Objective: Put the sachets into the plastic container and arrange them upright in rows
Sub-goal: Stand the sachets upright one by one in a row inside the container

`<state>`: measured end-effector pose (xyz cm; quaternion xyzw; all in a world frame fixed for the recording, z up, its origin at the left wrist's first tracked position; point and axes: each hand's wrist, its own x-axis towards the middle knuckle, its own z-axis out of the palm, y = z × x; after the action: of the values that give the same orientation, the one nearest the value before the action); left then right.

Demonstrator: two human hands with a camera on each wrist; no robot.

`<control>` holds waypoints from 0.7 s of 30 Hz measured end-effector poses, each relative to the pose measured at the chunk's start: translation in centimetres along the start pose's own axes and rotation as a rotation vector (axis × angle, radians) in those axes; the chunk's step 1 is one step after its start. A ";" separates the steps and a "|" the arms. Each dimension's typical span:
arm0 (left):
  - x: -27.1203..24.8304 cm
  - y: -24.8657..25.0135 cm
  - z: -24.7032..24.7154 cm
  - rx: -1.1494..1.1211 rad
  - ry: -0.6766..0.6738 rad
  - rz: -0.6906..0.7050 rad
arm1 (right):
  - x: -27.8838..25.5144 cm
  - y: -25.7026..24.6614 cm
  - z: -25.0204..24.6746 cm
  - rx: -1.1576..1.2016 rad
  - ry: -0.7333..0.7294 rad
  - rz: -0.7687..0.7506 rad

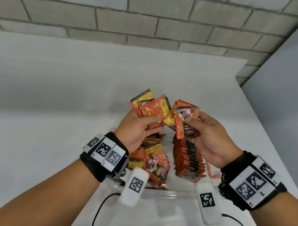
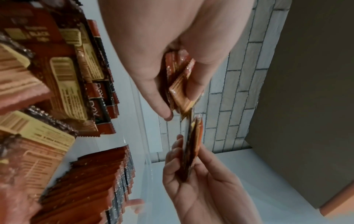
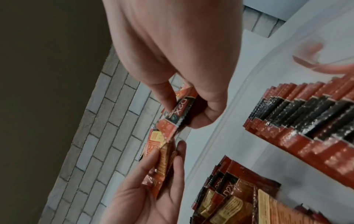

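I have a fan of sachets (image 1: 150, 107) pinched in my left hand (image 1: 137, 128), thumb over the front and fingers behind, and my right hand (image 1: 211, 141) clamps a smaller bunch (image 1: 183, 119) the same way, thumb pressed on the printed face. Both bunches hang above the far end of the clear plastic container (image 1: 170, 194), which sits on the white table (image 1: 48, 96) right in front of me. By my reckoning the job is somewhere past the middle. On the right side of the container one neat row (image 1: 189, 160) already stands upright, packed edge to edge. The left side is not sorted: a loose heap (image 1: 152, 161) lies there, sachets tilted and overlapping at odd angles, some face up and some showing the yellow back label. What remains, as I judge it, is to square up the two handfuls, stand them in as a second row, then lift the loose ones and line those up too. I see no sachets lying outside the container.
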<state>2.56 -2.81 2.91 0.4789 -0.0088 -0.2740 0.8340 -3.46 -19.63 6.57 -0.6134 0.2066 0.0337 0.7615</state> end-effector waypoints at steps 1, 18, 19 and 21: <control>-0.1 -0.1 0.0 0.017 -0.009 0.012 | -0.1 0.0 -0.1 0.022 0.000 -0.003; -0.2 -0.1 0.8 -0.022 -0.091 -0.058 | -0.1 0.2 -0.2 0.188 0.063 0.110; -0.3 -0.1 0.7 0.039 -0.104 -0.050 | -0.1 0.1 -0.1 0.180 0.055 0.116; -0.4 0.0 0.7 0.071 -0.106 -0.047 | 0.0 0.1 0.0 0.157 0.047 0.115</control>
<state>2.01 -3.19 3.38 0.4931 -0.0515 -0.3180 0.8082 -3.53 -19.65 6.51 -0.5398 0.2612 0.0466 0.7989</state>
